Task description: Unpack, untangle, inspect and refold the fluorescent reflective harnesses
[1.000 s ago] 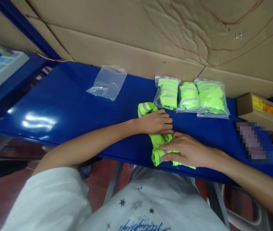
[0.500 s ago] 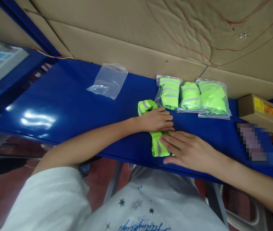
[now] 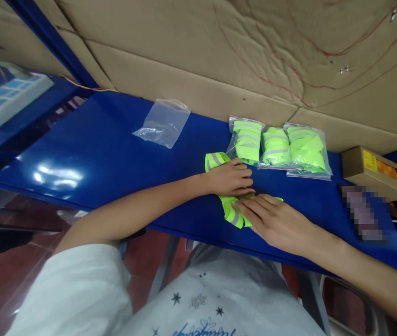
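A neon-yellow reflective vest strap (image 3: 232, 214) with grey stripes lies bunched on the blue table near its front edge. Across its middle rests my left hand (image 3: 231, 177), fingers curled down over the fabric. Close beside it, my right hand (image 3: 273, 219) has its fingers closed on the lower, folded part. One looped end sticks out above my left wrist, and a small tip shows past my right knuckles. Both palms hide much of the strap. Just behind are clear zip bags, a left one (image 3: 247, 140), a middle one (image 3: 275, 145) and a right one (image 3: 306, 149), each holding similar neon fabric.
A flat clear plastic bag (image 3: 165, 122) lies at the back left of the blue table (image 3: 96, 140). On the right are a small cardboard box (image 3: 376, 172) and a blurred-out flat object (image 3: 362, 212). A cardboard panel (image 3: 184, 56) closes off the back; a white power strip (image 3: 16, 100) is far left.
The lower part of the strap has become more crumpled under my right hand, whose fingers have drawn closer together. My left hand stays on the strap. The view has shifted slightly.
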Tool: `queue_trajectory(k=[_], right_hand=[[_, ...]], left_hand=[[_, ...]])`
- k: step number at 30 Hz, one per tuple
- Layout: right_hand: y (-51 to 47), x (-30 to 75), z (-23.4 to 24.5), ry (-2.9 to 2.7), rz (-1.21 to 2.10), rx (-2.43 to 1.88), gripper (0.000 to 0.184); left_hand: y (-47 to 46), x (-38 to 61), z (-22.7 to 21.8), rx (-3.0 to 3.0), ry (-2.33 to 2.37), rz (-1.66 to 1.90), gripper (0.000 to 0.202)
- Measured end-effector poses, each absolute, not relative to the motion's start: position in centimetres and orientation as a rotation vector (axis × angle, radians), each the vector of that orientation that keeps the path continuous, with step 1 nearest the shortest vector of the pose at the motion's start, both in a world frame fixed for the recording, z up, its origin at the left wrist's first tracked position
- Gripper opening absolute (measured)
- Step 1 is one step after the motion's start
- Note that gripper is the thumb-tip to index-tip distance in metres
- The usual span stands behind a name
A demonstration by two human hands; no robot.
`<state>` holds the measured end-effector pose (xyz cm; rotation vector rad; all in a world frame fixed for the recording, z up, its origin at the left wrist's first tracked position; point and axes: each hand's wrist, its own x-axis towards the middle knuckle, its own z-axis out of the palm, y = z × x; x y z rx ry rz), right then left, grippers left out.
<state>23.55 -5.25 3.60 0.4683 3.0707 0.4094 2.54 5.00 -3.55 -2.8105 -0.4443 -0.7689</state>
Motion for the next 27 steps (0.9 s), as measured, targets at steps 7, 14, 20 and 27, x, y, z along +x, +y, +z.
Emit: queue_trajectory(k=[7, 14, 20, 27], right_hand=[[-6.4, 21.9, 3.7, 3.049, 0.276, 0.344, 0.034], [-4.6, 21.7, 3.3, 3.153, 0.036, 0.523, 0.026], [-4.4, 22.4, 5.1, 2.975, -0.659, 0.697, 0.019], [-4.8, 23.0, 5.4, 2.785, -1.087, 0.878, 0.018]], left_hand=[[4.5, 3.0, -3.7, -2.9, -0.461, -0.703, 0.045], [4.8, 2.6, -3.5, -2.925, -0.447, -0.668, 0.041], [3.5, 4.0, -3.2, -3.019, -0.253, -0.588, 0.025], [0.1, 4.7, -2.4, -2.866, -0.452, -0.447, 0.019]])
